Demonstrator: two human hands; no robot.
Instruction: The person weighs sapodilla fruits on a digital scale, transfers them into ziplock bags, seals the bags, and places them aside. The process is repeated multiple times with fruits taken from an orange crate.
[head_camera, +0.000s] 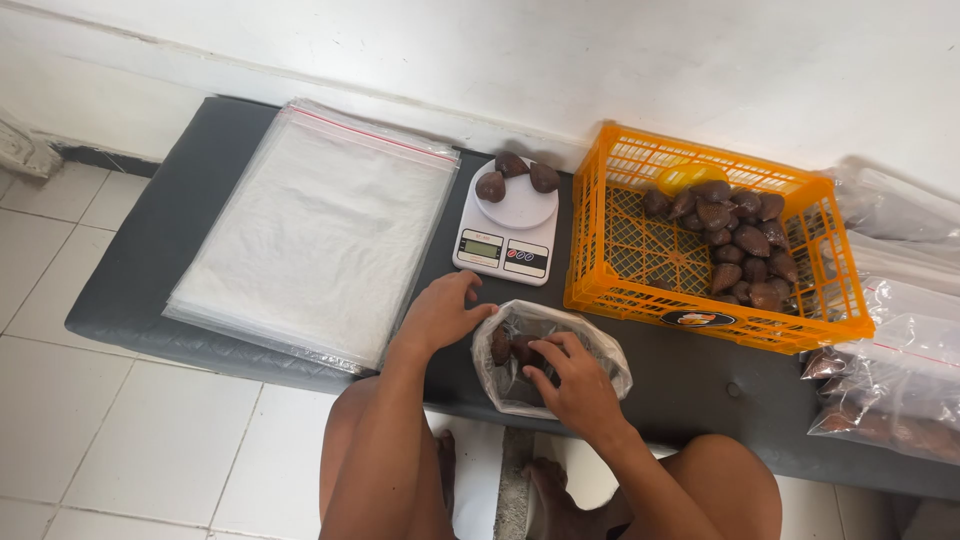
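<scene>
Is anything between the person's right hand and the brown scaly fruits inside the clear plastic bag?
Nothing visible. The right hand reaches through the open mouth of the clear plastic bag, its fingers at the brown scaly fruits inside. The left hand holds the bag's rim open.

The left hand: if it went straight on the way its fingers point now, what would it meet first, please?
The left hand points up and right, so it would probably meet the white kitchen scale first, near its display end. It already touches the rim of the plastic bag; height above the mat is unclear.
</scene>
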